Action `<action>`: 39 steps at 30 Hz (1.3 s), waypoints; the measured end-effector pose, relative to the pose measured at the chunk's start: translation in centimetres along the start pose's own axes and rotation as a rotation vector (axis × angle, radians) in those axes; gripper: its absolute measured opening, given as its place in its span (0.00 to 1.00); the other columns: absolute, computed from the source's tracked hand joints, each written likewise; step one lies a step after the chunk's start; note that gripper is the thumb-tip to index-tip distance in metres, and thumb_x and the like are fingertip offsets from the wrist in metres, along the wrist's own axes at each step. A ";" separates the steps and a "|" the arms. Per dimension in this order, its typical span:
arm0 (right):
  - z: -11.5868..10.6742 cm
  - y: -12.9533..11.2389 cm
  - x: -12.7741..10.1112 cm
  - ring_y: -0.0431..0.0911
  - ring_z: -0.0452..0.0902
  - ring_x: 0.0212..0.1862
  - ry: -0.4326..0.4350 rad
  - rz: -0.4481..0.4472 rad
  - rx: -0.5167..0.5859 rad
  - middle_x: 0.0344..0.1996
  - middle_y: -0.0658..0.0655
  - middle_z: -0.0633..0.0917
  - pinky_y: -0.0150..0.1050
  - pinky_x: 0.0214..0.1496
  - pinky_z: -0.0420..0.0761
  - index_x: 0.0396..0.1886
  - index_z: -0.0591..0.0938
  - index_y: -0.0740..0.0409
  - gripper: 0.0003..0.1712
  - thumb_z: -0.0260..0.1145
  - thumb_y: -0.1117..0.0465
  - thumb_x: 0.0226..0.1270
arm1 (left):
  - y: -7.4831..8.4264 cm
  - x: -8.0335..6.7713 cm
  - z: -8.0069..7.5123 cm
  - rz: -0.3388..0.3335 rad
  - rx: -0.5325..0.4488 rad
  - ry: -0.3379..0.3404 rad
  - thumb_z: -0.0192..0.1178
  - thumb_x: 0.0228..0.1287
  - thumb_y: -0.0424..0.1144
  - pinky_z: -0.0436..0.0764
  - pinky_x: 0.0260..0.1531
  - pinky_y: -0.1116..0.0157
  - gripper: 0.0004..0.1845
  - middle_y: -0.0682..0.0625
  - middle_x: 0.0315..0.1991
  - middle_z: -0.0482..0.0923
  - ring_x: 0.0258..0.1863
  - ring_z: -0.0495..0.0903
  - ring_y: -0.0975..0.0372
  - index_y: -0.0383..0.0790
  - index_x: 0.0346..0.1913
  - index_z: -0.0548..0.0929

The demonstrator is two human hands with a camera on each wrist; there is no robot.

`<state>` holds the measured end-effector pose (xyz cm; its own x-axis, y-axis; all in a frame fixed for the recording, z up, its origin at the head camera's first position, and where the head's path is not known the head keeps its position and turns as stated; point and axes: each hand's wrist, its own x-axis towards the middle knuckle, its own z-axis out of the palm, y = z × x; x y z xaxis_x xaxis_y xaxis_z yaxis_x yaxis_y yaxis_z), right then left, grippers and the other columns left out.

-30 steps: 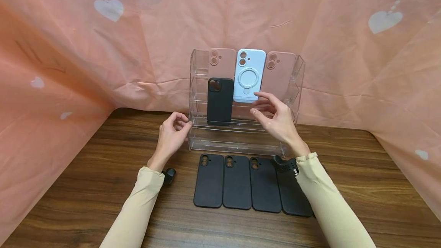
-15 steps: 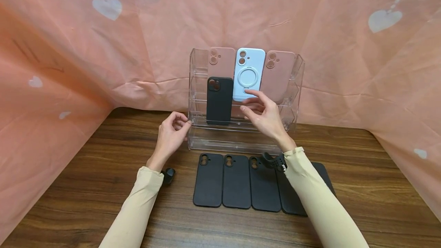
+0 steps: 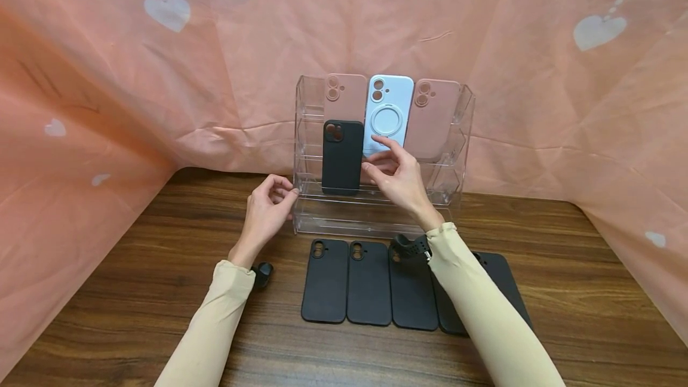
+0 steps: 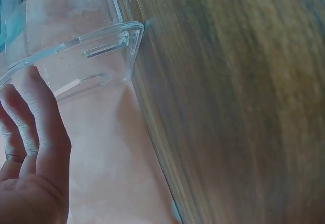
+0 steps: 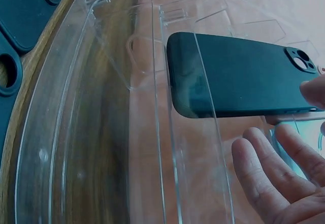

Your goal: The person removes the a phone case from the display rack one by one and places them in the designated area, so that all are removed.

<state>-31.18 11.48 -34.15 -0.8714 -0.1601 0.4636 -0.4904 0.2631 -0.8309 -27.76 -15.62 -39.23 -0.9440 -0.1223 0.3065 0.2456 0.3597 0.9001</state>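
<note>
No readable writing in any view

The phone cases on the clear rack [image 3: 462, 136] and those lying on the wooden table [image 3: 564, 291] carry no legible brand, label or number; the pink cloth [image 3: 107, 76] behind shows only white heart shapes [image 3: 166, 12], no letters.

Black case [image 3: 342, 157], pale blue case [image 3: 388, 113]

so i count five black phone cases [image 3: 324, 279] total, four flat on the counter [image 3: 564, 291] and one in the clear rack [image 3: 462, 136], plus two pink cases [image 3: 432, 118], one light blue case [image 3: 388, 106]
</note>
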 end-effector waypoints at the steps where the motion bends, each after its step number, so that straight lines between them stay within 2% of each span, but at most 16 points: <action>1: 0.1 0.0 0.0 0.57 0.89 0.43 0.003 0.005 0.000 0.45 0.66 0.87 0.29 0.35 0.87 0.70 0.75 0.53 0.32 0.70 0.67 0.66 | 0.0 0.0 0.0 -0.001 0.000 -0.001 0.66 0.67 0.38 0.88 0.21 0.63 0.08 0.45 0.32 0.82 0.23 0.82 0.63 0.39 0.41 0.80; 8: 1.0 0.0 0.2 0.56 0.90 0.42 0.018 0.009 -0.061 0.43 0.65 0.88 0.26 0.34 0.84 0.70 0.75 0.51 0.33 0.71 0.65 0.66 | 0.0 0.0 -0.2 0.004 -0.004 -0.002 0.66 0.67 0.39 0.90 0.26 0.51 0.08 0.45 0.32 0.82 0.23 0.83 0.61 0.40 0.42 0.80; 15: 1.5 0.2 0.1 0.55 0.90 0.40 0.052 0.016 -0.102 0.40 0.63 0.89 0.26 0.34 0.83 0.68 0.77 0.50 0.31 0.71 0.65 0.66 | -0.1 0.0 -0.1 -0.002 0.006 -0.007 0.66 0.67 0.39 0.89 0.23 0.60 0.08 0.45 0.33 0.83 0.22 0.82 0.64 0.40 0.42 0.80; 22: 2.1 0.0 0.1 0.54 0.90 0.39 0.071 0.022 -0.134 0.39 0.61 0.88 0.26 0.35 0.83 0.67 0.77 0.51 0.31 0.72 0.65 0.65 | 0.0 0.0 0.0 -0.005 -0.002 0.001 0.67 0.67 0.39 0.89 0.24 0.55 0.08 0.44 0.33 0.83 0.23 0.82 0.64 0.40 0.42 0.81; 30: 2.3 0.2 0.2 0.55 0.90 0.40 0.058 0.005 -0.108 0.41 0.63 0.88 0.24 0.35 0.82 0.67 0.77 0.54 0.31 0.72 0.68 0.65 | 0.0 -0.1 -0.1 -0.009 -0.001 0.001 0.67 0.67 0.39 0.87 0.21 0.64 0.08 0.44 0.32 0.83 0.22 0.81 0.66 0.40 0.42 0.81; 37: 2.3 0.4 0.5 0.56 0.89 0.44 0.052 -0.043 -0.057 0.41 0.66 0.90 0.38 0.47 0.88 0.69 0.76 0.53 0.32 0.71 0.69 0.65 | -0.1 -0.1 -0.2 -0.004 0.007 0.003 0.66 0.67 0.40 0.87 0.20 0.65 0.08 0.45 0.32 0.84 0.20 0.81 0.66 0.41 0.42 0.81; 39: 2.2 0.3 0.6 0.56 0.89 0.45 0.057 -0.061 -0.058 0.41 0.66 0.90 0.37 0.48 0.87 0.69 0.76 0.52 0.33 0.71 0.70 0.65 | -0.1 -0.1 -0.2 -0.001 0.009 0.005 0.66 0.67 0.40 0.86 0.20 0.65 0.07 0.45 0.32 0.84 0.20 0.81 0.65 0.41 0.42 0.81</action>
<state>-31.78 9.36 -34.80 -0.8381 -0.1240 0.5312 -0.5413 0.3092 -0.7819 -27.64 -15.79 -39.27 -0.9431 -0.1273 0.3073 0.2427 0.3681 0.8976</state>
